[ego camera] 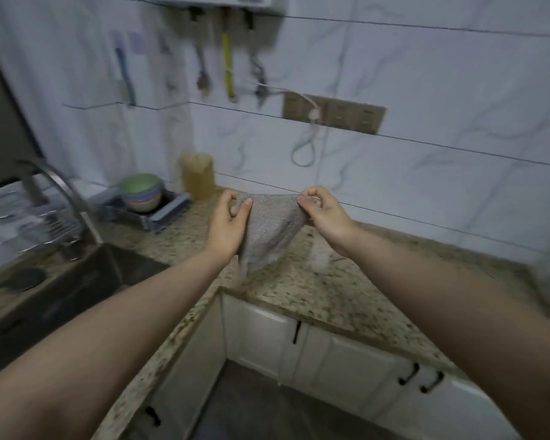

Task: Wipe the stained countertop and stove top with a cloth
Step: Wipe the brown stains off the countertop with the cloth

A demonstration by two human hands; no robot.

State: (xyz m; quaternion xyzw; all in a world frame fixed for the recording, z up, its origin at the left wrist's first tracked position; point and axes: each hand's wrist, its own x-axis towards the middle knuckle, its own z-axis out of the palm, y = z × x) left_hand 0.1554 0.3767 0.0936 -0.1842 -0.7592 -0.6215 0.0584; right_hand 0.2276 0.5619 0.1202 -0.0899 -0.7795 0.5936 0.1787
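2 hands [277,214] — gray cloth [269,230] between

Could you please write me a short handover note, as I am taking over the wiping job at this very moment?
Left hand: pinches the left top corner of the grey cloth.
Right hand: pinches the right top corner; both grips hold it spread, hanging in the air above the speckled countertop.
The cloth's lower tip hangs near the counter; contact cannot be told.
Done: cloth picked up and opened out.
Left: all the wiping of the countertop, then the stove top, which is not in view.
Sink lies to the left.
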